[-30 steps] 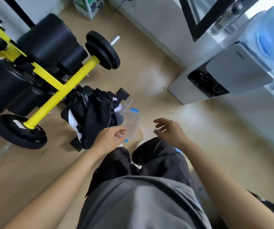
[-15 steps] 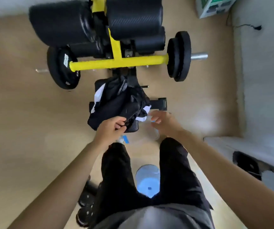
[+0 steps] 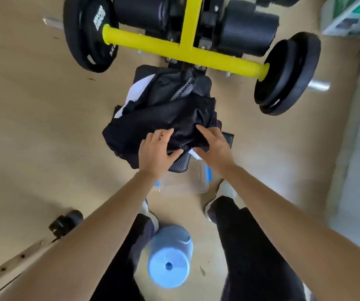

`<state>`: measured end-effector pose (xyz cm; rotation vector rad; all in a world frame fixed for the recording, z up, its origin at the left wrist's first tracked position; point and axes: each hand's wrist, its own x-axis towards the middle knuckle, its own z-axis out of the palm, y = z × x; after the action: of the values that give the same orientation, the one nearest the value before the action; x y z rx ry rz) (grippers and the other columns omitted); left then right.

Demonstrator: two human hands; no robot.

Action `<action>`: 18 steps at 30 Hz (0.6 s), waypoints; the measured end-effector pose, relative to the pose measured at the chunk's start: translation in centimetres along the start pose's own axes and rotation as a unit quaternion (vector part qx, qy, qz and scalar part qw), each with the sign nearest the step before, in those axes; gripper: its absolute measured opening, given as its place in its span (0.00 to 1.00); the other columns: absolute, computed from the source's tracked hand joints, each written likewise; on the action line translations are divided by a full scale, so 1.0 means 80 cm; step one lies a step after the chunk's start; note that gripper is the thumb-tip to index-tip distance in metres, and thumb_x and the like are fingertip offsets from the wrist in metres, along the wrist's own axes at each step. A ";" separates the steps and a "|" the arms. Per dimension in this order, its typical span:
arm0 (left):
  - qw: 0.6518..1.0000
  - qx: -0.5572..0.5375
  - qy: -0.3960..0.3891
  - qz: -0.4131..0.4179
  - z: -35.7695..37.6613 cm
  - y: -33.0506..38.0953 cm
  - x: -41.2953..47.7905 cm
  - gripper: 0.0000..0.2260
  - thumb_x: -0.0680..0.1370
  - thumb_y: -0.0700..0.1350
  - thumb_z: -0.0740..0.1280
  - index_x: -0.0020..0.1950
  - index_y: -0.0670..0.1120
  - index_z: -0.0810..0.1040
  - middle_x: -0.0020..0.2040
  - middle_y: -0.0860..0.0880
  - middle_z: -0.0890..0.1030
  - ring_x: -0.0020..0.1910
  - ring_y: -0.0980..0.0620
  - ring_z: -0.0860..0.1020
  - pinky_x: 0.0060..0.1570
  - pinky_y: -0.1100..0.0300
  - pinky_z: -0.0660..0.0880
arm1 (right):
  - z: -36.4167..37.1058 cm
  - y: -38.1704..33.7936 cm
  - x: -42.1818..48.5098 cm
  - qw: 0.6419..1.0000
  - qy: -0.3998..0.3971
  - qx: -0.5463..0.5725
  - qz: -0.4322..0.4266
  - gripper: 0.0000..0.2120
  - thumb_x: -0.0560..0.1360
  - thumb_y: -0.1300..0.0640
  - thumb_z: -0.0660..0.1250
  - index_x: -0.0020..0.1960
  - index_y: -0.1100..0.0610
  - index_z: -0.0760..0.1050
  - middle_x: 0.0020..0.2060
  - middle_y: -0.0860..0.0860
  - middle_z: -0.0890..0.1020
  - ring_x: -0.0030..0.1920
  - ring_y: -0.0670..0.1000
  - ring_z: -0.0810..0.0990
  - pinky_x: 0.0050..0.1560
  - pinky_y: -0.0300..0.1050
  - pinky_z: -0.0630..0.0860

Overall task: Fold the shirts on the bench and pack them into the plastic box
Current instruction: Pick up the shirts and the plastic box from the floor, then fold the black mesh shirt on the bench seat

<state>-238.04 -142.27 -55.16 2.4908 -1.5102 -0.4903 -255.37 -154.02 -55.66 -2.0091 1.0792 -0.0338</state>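
Head view: near the middle of the frame the black shirts (image 3: 164, 118) lie in a crumpled heap on the padded table (image 3: 180, 165), with a white shirt (image 3: 139, 89) showing under their upper left edge and again as a small corner at the lower right. The left hand (image 3: 155, 151) is on the near edge of the heap. Its grip is closed on the black cloth, fingers on top and thumb against the hem below. The right hand (image 3: 215, 146) lies just beside it on the same edge, with its fingers fairly straight on the cloth and its thumb at the hem. I cannot tell whether its grip is closed on the cloth or only resting.

The clear plastic box (image 3: 196, 181), with blue clips, stands on the floor (image 3: 33, 137) just below the table's end, partly under the right forearm.

Above the table, a yellow bar (image 3: 174, 48) crosses the top of the frame with a black weight plate (image 3: 88, 33) at each end. A blue water bottle (image 3: 169, 257) stands between the person's legs at the lower middle. A printed carton (image 3: 348, 16) sits in the upper right corner.
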 end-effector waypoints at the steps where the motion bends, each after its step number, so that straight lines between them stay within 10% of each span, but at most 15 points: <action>1: 1.000 0.002 0.027 0.011 0.012 -0.008 0.001 0.20 0.73 0.58 0.72 0.61 0.49 0.81 0.56 0.50 0.82 0.48 0.43 0.79 0.44 0.50 0.75 | 0.008 0.002 0.003 1.000 0.023 -0.008 -0.008 0.26 0.73 0.57 0.74 0.70 0.54 0.73 0.57 0.56 0.74 0.55 0.58 0.76 0.54 0.53 0.78; 6: 0.985 -0.103 0.121 0.062 0.019 -0.036 -0.014 0.06 0.80 0.48 0.68 0.49 0.47 0.82 0.48 0.52 0.84 0.45 0.46 0.80 0.43 0.50 0.75 | 0.018 -0.005 0.005 0.992 0.119 -0.018 -0.047 0.06 0.71 0.67 0.71 0.48 0.61 0.81 0.47 0.55 0.76 0.48 0.54 0.75 0.50 0.49 0.76; 11: 0.960 -0.268 0.064 0.041 -0.037 -0.043 -0.046 0.08 0.83 0.48 0.64 0.51 0.44 0.76 0.39 0.51 0.81 0.36 0.50 0.78 0.37 0.52 0.75 | 0.001 -0.052 -0.051 0.995 0.087 -0.007 -0.051 0.06 0.71 0.60 0.75 0.45 0.61 0.79 0.53 0.52 0.81 0.58 0.52 0.73 0.59 0.39 0.70; 18: 0.939 -0.327 -0.083 0.066 -0.085 -0.050 -0.115 0.06 0.80 0.51 0.66 0.52 0.50 0.77 0.39 0.54 0.80 0.37 0.53 0.79 0.40 0.48 0.77 | -0.008 -0.081 -0.139 0.988 0.031 0.141 0.059 0.06 0.74 0.59 0.73 0.44 0.57 0.77 0.35 0.49 0.79 0.35 0.43 0.75 0.43 0.36 0.74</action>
<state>-236.11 -132.31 -48.48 1.8560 -1.2742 -1.0068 -258.24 -144.81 -47.12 -1.6985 1.1613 -0.1799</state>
